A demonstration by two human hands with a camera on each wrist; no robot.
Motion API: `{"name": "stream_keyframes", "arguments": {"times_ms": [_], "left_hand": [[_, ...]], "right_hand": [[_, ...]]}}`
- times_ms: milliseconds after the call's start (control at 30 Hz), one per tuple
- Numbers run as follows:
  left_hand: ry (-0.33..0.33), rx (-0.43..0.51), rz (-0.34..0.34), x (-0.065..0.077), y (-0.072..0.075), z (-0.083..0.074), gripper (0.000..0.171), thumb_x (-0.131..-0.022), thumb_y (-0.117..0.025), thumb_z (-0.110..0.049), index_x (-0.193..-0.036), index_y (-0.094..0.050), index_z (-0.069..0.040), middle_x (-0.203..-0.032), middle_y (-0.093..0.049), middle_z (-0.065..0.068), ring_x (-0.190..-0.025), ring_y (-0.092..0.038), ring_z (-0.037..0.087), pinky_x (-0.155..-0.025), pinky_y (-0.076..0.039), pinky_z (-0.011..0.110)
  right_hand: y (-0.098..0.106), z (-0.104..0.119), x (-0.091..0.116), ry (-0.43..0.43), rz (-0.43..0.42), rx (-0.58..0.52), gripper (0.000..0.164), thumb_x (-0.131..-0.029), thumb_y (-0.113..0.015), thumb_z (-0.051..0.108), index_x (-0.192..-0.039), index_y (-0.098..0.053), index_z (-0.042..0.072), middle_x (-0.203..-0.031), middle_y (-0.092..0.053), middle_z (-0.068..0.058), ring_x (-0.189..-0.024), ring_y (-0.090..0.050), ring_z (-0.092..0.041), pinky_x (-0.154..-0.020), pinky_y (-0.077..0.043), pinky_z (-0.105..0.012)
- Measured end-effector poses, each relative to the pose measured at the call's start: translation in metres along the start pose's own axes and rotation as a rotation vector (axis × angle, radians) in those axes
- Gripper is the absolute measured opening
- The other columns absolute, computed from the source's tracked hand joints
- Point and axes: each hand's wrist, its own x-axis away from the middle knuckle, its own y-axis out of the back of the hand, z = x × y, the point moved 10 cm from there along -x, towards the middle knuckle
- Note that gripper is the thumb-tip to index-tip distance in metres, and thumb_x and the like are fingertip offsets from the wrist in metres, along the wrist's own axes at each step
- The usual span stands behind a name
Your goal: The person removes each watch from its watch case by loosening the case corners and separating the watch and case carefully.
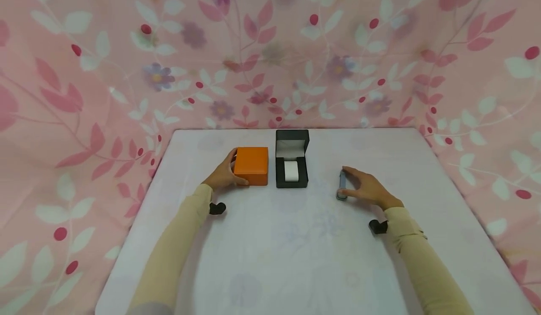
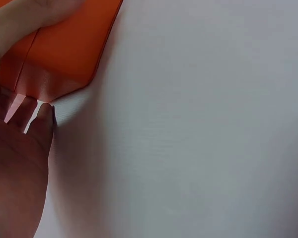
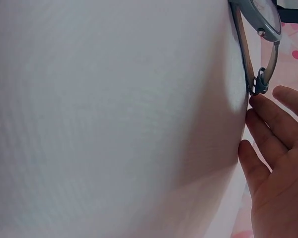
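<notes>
An orange box [image 1: 251, 165] with its lid closed is on the white table, and my left hand [image 1: 225, 173] grips it from the left. The thumb lies along one side of the box [image 2: 64, 47], while the fingers are partly hidden behind it. To the right, my right hand [image 1: 367, 188] holds a wristwatch [image 1: 342, 186] between thumb and fingers. Grey-cased and with its strap buckled into a loop, the watch [image 3: 260, 22] has the fingertips [image 3: 258, 101] beside its buckle. The thumb's contact is mostly out of the right wrist view.
Between the hands stands an open black watch box [image 1: 291, 183], its lid raised and a white cushion [image 1: 291, 171] inside. A white cloth covers the table [image 1: 291, 249]. Pink floral fabric [image 1: 270, 52] hangs behind and at both sides.
</notes>
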Motion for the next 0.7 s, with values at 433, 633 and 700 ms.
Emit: {"name": "stream_keyframes", "arguments": {"times_ms": [433, 633, 700], "left_hand": [[-0.027, -0.018, -0.027, 0.025, -0.011, 0.001, 0.136, -0.051, -0.095, -0.050, -0.157, -0.010, -0.032, -0.159, -0.024, 0.000, -0.145, -0.021, 0.026, -0.114, -0.013, 0.060], [-0.017, 0.004, -0.058, 0.020, -0.008, 0.004, 0.136, -0.051, -0.095, -0.050, -0.156, -0.010, -0.035, -0.158, -0.025, 0.000, -0.145, -0.021, 0.024, -0.115, -0.012, 0.059], [-0.019, 0.007, -0.062, 0.019, -0.007, 0.004, 0.136, -0.050, -0.095, -0.050, -0.156, -0.010, -0.036, -0.158, -0.025, 0.000, -0.145, -0.021, 0.024, -0.115, -0.011, 0.059]], "right_hand": [[0.001, 0.004, 0.001, 0.012, 0.008, -0.011, 0.091, -0.082, -0.072, 0.055, -0.152, -0.034, 0.012, -0.153, -0.036, -0.011, -0.142, -0.028, -0.036, -0.111, -0.024, -0.059], [0.001, 0.005, 0.000, 0.011, -0.001, 0.002, 0.090, -0.082, -0.071, 0.056, -0.152, -0.035, 0.012, -0.152, -0.038, -0.011, -0.141, -0.028, -0.036, -0.110, -0.025, -0.059], [0.002, 0.006, -0.001, 0.012, -0.002, -0.005, 0.091, -0.082, -0.071, 0.055, -0.152, -0.034, 0.011, -0.152, -0.038, -0.012, -0.141, -0.029, -0.037, -0.110, -0.025, -0.059]]}}
